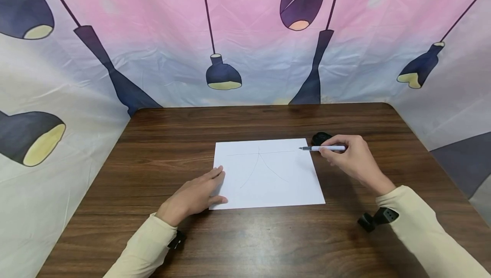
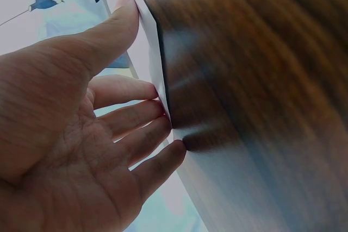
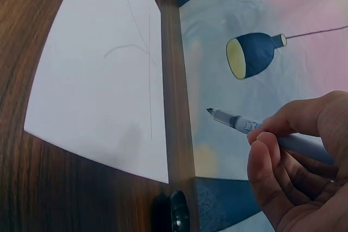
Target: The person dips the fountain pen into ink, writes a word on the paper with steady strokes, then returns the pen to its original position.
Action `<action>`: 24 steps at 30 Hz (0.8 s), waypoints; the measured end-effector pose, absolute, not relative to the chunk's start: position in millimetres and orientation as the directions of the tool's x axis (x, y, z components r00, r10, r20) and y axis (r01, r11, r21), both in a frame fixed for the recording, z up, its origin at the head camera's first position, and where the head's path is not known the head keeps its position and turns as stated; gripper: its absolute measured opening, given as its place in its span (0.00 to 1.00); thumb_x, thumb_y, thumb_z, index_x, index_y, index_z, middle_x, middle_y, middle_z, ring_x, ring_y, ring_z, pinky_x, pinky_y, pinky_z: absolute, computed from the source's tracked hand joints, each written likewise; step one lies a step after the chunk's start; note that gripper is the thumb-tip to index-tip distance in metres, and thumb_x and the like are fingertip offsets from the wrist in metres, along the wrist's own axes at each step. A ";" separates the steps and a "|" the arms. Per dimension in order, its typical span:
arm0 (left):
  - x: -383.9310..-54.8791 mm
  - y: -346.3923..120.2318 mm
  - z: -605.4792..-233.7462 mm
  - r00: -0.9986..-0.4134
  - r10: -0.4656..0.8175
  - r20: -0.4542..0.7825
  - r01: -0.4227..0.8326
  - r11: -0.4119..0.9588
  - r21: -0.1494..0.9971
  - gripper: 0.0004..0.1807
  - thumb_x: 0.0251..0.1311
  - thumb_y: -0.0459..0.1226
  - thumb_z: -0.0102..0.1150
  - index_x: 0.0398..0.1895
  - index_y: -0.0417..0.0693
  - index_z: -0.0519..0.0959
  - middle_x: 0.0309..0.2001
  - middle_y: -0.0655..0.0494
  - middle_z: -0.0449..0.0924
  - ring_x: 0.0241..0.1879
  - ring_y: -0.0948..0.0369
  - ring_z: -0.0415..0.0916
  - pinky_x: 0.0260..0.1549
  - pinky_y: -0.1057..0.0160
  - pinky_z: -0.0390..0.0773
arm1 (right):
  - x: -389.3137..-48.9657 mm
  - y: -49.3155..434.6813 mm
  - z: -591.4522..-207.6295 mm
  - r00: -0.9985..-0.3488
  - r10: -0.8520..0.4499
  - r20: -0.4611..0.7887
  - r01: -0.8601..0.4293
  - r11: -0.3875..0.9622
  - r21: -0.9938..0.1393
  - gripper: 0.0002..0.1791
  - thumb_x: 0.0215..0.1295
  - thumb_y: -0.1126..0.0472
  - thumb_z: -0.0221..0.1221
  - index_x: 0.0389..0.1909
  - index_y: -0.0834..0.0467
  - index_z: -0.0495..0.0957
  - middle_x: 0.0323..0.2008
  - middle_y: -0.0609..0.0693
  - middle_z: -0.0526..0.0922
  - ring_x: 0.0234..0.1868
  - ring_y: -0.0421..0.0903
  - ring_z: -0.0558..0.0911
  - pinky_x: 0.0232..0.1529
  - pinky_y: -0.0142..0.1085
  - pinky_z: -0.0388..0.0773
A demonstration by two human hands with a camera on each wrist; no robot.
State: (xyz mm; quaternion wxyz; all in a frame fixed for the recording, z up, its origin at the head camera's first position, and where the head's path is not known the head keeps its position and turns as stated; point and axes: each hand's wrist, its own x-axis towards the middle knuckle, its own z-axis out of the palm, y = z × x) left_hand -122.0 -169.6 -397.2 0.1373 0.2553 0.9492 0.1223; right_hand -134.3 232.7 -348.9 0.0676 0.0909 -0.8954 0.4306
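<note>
A white sheet of paper (image 1: 268, 192) lies on the wooden table, bearing thin drawn lines: one nearly horizontal, a short upright crossing it, and two curves spreading downward. My left hand (image 1: 197, 192) rests on the paper's left edge; in the left wrist view its thumb and fingers (image 2: 138, 118) are extended along that edge. Between thumb and fingers, my right hand (image 1: 353, 158) pinches a pale pen (image 1: 331, 148) with a dark pointed tip. The pen lies nearly level over the sheet's upper right corner, and the right wrist view shows its tip raised off the paper.
A black rounded object (image 1: 320, 138) sits just beyond the paper's upper right corner, partly behind the right hand. The brown wooden table (image 1: 253, 244) meets a printed cloth backdrop (image 1: 172, 65) with lamp pictures. Black straps and devices (image 1: 377, 219) are on both wrists.
</note>
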 end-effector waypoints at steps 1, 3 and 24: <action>-121.9 -169.6 -397.1 -0.832 0.517 -0.199 0.450 0.840 0.303 0.41 0.66 0.49 0.64 0.74 0.33 0.65 0.77 0.41 0.56 0.74 0.46 0.59 0.64 0.43 0.69 | -135.0 233.9 -349.3 -0.972 -0.096 0.214 -0.227 0.616 -0.755 0.06 0.65 0.65 0.68 0.39 0.64 0.87 0.28 0.58 0.87 0.24 0.48 0.85 0.21 0.35 0.79; -121.8 -169.6 -396.8 -0.832 0.517 -0.201 0.448 0.840 0.306 0.41 0.66 0.49 0.64 0.74 0.33 0.65 0.77 0.41 0.56 0.74 0.46 0.59 0.64 0.43 0.69 | -136.5 236.6 -350.3 -0.969 -0.081 0.236 -0.234 0.618 -0.750 0.06 0.65 0.65 0.67 0.39 0.64 0.86 0.28 0.58 0.87 0.24 0.49 0.86 0.22 0.34 0.80; -122.2 -169.0 -396.8 -0.829 0.522 -0.198 0.456 0.838 0.298 0.41 0.66 0.49 0.64 0.73 0.33 0.65 0.77 0.41 0.57 0.74 0.47 0.60 0.64 0.43 0.70 | -156.7 268.4 -370.5 -0.937 0.090 0.337 -0.176 0.711 -0.680 0.11 0.67 0.60 0.66 0.41 0.65 0.86 0.28 0.60 0.87 0.22 0.43 0.86 0.20 0.28 0.77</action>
